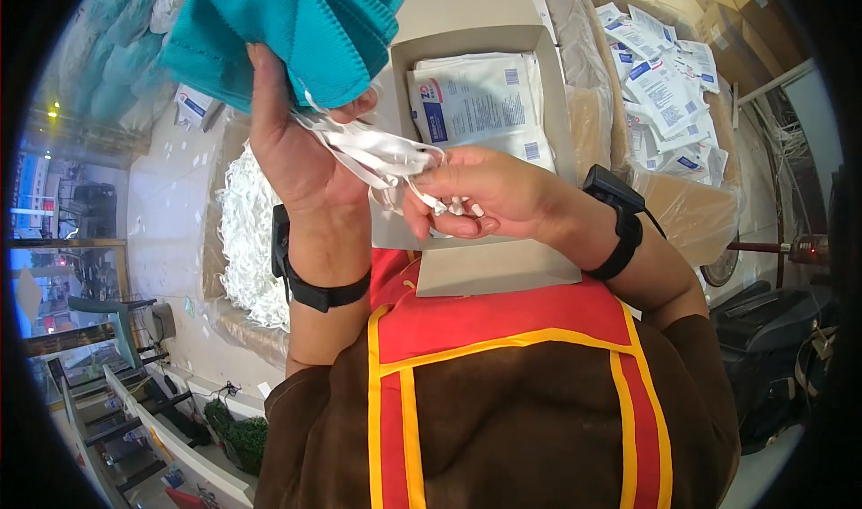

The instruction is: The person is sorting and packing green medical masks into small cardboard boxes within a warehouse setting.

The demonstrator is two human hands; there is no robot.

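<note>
My left hand (301, 154) is raised at the upper left, its thumb and fingers closed on a fanned stack of teal folded face masks (278, 33). White elastic straps (368, 145) run from under the masks across to my right hand (480, 190). The fingers of that hand are curled round the straps, and short strap ends poke out below them. Behind and below my right hand stands an open cardboard box (467, 6) with flat white printed packets (485, 100) inside. Both wrists wear black straps with small devices.
Left of my left forearm, a plastic-lined carton holds a heap of white straps (251, 231). Another lined carton at the right is piled with white packets (669, 96). Brown cartons (741, 24) stand at the far right, and teal material in clear plastic (99, 51) lies far left.
</note>
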